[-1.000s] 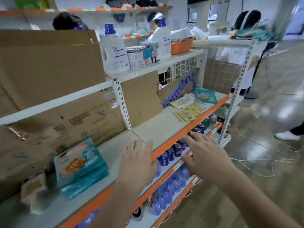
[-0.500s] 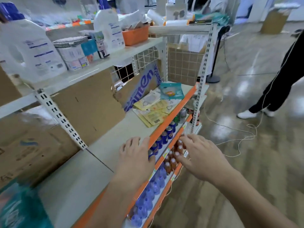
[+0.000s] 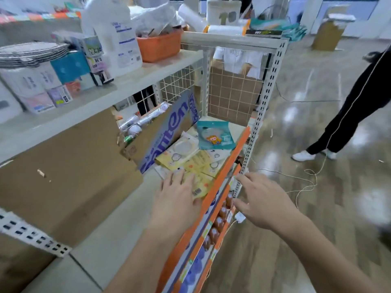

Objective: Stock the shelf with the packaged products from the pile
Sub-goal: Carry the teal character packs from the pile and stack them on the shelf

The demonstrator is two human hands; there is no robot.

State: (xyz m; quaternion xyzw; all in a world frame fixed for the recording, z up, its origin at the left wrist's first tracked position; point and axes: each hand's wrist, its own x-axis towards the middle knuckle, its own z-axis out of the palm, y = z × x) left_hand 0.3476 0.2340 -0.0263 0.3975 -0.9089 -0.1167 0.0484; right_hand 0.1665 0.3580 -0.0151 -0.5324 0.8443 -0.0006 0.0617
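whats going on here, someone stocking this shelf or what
A person is reaching for a pile of flat packets on the middle shelf. The left hand, fingers straight, lies on the yellow packets at the pile's near end; the right hand is open off the shelf's orange front edge, holding nothing. A teal packet lies at the far end. Nothing is picked up yet.

Shelf [image 3: 118, 225]: smooth, matt painted metal with perforated uprights; backing is matt, rough-edged cardboard [image 3: 69, 172]. Packets [image 3: 215, 135]: glossy plastic film. Basket [image 3: 159, 46]: orange plastic; floor [image 3: 317, 208]: glossy, reflective, wood-patterned.
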